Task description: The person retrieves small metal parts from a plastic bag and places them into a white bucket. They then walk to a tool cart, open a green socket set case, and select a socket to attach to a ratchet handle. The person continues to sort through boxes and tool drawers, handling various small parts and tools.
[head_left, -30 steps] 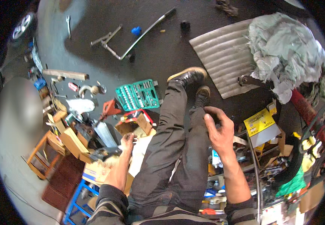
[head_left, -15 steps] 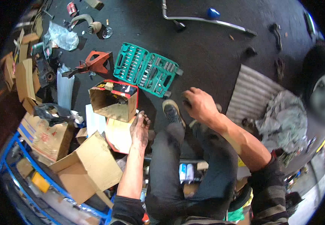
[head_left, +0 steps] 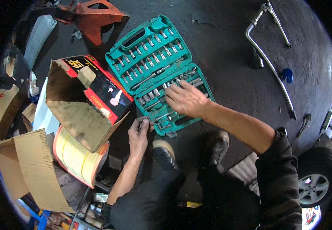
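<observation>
A green socket set case (head_left: pixel 190 61) lies unfolded on the dark floor. Its far half carries rows of bit sockets; the near half has sockets, a ratchet and drive tools in moulded slots. My right hand (head_left: pixel 187 99) reaches over the near half, fingers together and bent down among the sockets (head_left: pixel 149 96). What its fingertips grip is hidden under the hand. Beside the case's near left corner is my left hand (head_left: pixel 138 137), fingers curled in and thumb pressed against them. Anything inside that hand cannot be made out.
Left of the case stands an open red-and-black cardboard box (head_left: pixel 110 94) on a yellow-white one (head_left: pixel 74 153). An orange jack stand (head_left: pixel 97 19) is farther back. A long bent metal bar (head_left: pixel 267 61) and a blue round object (head_left: pixel 287 75) lie at right, with a wheel (head_left: pixel 313 188) nearer.
My view has moved closer to the case. My right hand has gone from above the floor beside the case down onto its sockets. My left hand is now by the case's edge.
</observation>
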Demonstrator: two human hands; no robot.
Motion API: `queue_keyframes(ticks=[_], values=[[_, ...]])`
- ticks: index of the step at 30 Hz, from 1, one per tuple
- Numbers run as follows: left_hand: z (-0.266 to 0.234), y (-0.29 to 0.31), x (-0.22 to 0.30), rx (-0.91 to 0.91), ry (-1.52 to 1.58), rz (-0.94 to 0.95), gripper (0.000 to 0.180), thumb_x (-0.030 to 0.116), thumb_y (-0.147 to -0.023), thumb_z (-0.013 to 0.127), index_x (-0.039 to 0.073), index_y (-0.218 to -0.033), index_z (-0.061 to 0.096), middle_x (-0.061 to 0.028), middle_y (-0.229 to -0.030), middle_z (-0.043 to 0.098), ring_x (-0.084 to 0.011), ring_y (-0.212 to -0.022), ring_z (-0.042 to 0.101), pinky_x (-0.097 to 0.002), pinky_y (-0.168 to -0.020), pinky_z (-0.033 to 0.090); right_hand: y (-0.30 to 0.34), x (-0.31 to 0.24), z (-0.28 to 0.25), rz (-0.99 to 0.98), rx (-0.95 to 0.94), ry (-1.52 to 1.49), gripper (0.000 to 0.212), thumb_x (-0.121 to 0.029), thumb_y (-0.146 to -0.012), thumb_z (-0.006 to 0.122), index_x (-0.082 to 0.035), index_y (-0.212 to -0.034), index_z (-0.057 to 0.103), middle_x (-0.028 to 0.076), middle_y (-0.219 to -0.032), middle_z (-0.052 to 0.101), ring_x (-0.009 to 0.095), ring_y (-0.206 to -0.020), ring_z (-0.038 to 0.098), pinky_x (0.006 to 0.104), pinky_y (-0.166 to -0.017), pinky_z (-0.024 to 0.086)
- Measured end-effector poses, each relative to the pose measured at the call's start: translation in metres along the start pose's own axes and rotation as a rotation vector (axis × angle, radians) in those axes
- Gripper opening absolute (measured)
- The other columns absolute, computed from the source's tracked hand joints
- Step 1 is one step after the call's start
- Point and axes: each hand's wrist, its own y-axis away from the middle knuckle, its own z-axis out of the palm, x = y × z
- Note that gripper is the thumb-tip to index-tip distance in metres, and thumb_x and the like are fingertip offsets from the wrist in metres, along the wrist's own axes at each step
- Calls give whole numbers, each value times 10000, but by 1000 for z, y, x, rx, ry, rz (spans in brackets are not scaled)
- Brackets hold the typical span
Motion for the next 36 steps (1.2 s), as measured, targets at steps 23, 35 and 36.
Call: queue_keyframes(ticks=[23, 35, 36], values=[[31, -13, -37, 226, 77, 274, 311, 315, -1018, 616, 5, -1034, 636, -34, -824, 671, -92, -707, 539, -260, -655, 440, -22, -34, -33, 16, -31, 76, 101, -161, -745, 677, -71, -769, 638, 45, -830, 585, 205, -877, 586, 373, -750, 455], [29, 15, 0, -25, 351, 121, 325, 261, -1011, 637, -32, -1151, 644, -80, -930, 696, -102, -822, 601, -255, -762, 499, 94, -87, -66, 902, 11, -1157, 458, -218, -835, 723, 30, -1171, 534, 264, -1020, 650, 366, -969, 664, 442, -867, 511], [32, 14, 3, -64, 395, 119, 327, 260, -1011, 638, -32, -1156, 642, -83, -945, 696, -102, -828, 602, -256, -766, 500, 96, -83, -66, 906, 34, -1086, 436, -229, -838, 731, 25, -1138, 542, 249, -983, 658, 361, -921, 669, 440, -828, 515]])
